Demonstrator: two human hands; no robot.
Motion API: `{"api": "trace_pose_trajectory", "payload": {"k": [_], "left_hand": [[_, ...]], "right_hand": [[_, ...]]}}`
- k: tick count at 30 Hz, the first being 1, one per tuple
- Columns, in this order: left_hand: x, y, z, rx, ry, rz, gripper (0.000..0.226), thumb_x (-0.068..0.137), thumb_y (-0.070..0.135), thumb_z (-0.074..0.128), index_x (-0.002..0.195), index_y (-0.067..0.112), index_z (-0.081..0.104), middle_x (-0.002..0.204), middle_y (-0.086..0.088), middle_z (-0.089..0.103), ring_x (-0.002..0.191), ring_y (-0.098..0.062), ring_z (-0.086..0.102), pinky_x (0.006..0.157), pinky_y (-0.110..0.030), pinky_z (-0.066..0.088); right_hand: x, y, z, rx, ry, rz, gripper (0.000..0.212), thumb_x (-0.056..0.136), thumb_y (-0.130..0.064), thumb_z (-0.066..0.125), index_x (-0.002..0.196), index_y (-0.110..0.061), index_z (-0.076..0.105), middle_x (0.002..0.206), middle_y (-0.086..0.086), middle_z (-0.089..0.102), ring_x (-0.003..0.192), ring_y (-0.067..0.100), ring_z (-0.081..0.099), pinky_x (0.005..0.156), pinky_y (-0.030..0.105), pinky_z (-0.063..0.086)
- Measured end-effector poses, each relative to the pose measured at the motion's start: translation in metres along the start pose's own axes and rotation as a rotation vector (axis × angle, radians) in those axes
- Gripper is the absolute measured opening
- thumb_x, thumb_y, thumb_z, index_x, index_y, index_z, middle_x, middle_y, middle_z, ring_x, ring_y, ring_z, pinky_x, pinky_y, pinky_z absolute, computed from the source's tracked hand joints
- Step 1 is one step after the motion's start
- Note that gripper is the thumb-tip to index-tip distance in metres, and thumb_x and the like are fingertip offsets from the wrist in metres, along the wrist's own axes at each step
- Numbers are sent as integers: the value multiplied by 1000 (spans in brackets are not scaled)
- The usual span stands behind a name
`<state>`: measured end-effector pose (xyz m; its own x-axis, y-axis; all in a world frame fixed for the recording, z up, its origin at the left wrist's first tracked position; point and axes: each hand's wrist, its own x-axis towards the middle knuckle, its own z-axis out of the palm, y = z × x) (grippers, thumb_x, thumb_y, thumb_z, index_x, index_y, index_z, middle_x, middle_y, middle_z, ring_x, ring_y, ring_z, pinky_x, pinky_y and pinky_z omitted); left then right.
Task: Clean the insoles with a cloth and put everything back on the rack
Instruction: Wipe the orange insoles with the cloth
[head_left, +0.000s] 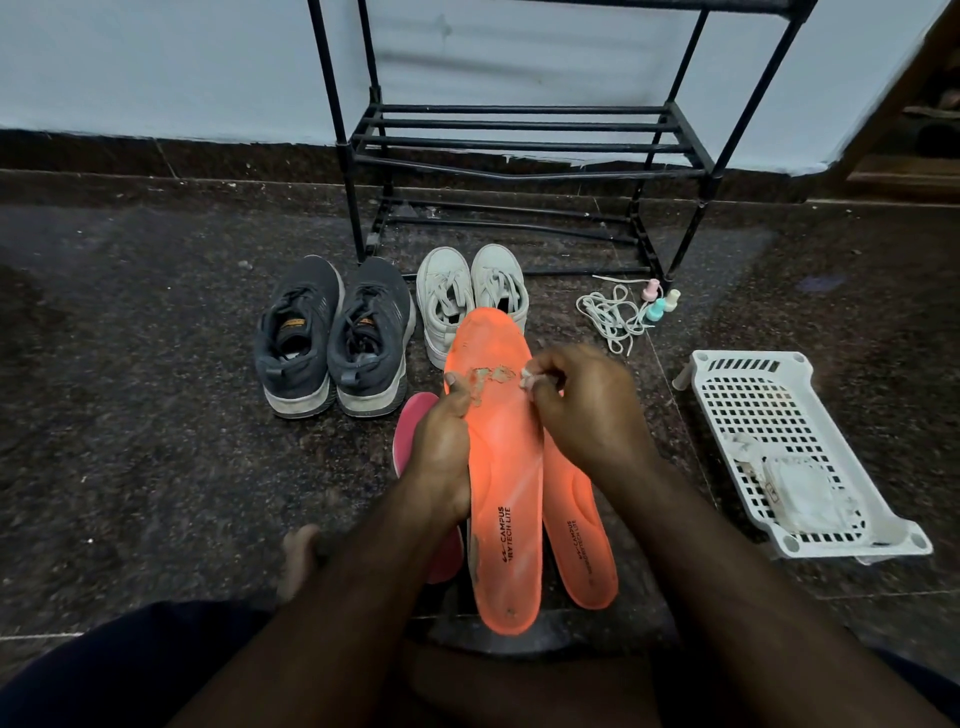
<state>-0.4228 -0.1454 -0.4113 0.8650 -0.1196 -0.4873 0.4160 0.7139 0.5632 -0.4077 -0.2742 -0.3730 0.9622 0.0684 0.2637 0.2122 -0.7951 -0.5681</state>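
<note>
My left hand gripped the orange insole by its edge above the floor, my right hand pinching a cloth against its worn patch; light and floppy, it probably needed mid-length support.

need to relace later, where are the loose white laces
The white laces lie in a loose heap on the floor, right of the white sneakers, beside the rack's front right leg.
</note>
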Motion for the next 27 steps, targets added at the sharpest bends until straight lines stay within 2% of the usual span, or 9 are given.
{"api": "trace_pose_trajectory", "payload": {"k": [2, 4, 8, 10, 14, 18, 20, 23, 27], "left_hand": [[-1, -1, 2, -3, -9, -7, 42, 108, 26, 32, 98, 2, 66, 84, -15, 76, 72, -25, 74, 72, -39, 59], [-4, -2, 5, 4, 7, 5, 42, 108, 24, 33, 95, 2, 66, 81, -15, 75, 70, -25, 74, 69, -38, 60], [-4, -1, 1, -14, -12, 9, 43, 106, 31, 37, 105, 1, 68, 94, -18, 75, 81, -29, 74, 84, -44, 54], [-3, -1, 0, -26, -17, -2, 44, 105, 32, 36, 106, 1, 67, 95, -18, 75, 82, -29, 74, 87, -45, 53], [-4, -2, 5, 1, -3, -1, 44, 108, 27, 33, 97, 1, 66, 82, -16, 76, 71, -25, 75, 77, -42, 52], [-1, -2, -1, -36, -12, -29, 49, 108, 35, 31, 113, 3, 67, 102, -19, 74, 88, -30, 74, 85, -44, 53], [2, -2, -3, -53, -13, -49, 50, 107, 35, 30, 114, 2, 66, 106, -20, 73, 92, -31, 72, 89, -46, 51], [6, -5, -4, -52, -14, -42, 48, 108, 34, 29, 107, 2, 66, 95, -18, 75, 82, -29, 75, 83, -44, 51], [9, -7, -3, -45, 5, -26, 52, 107, 40, 29, 102, 2, 64, 86, -17, 75, 73, -28, 74, 78, -43, 50]], "right_hand": [[-4, -1, 1, -5, -69, -53, 17, 81, -8, 64, 92, -16, 74, 91, 0, 68, 84, 13, 60, 75, 18, 40], [-4, -1, 4, -26, -38, -57, 18, 80, -6, 62, 92, -14, 74, 91, 2, 66, 84, 16, 60, 78, 22, 41], [2, -1, 4, 1, 35, 43, 19, 85, -5, 56, 96, -12, 71, 97, 2, 65, 91, 16, 57, 82, 26, 42], [1, 0, 1, 33, -8, 25, 17, 84, -8, 59, 93, -16, 71, 95, -1, 66, 89, 13, 58, 82, 27, 44], [-6, -1, 6, -5, -70, -57, 18, 80, -7, 62, 91, -17, 73, 91, 0, 67, 86, 15, 60, 78, 25, 42], [-1, -2, 7, -3, 43, -10, 18, 86, -1, 56, 94, -10, 68, 97, 4, 62, 91, 17, 56, 76, 18, 34], [-1, -4, 7, -9, 47, 5, 18, 87, -3, 56, 96, -12, 68, 98, 3, 63, 91, 16, 56, 78, 22, 38], [-6, -9, 9, -91, -87, -20, 17, 87, -10, 57, 95, -19, 69, 97, 1, 66, 92, 18, 59, 81, 31, 45], [-11, -17, 4, -117, -281, -18, 20, 86, -11, 58, 96, -23, 70, 100, -3, 68, 97, 16, 61, 81, 28, 45]]}}
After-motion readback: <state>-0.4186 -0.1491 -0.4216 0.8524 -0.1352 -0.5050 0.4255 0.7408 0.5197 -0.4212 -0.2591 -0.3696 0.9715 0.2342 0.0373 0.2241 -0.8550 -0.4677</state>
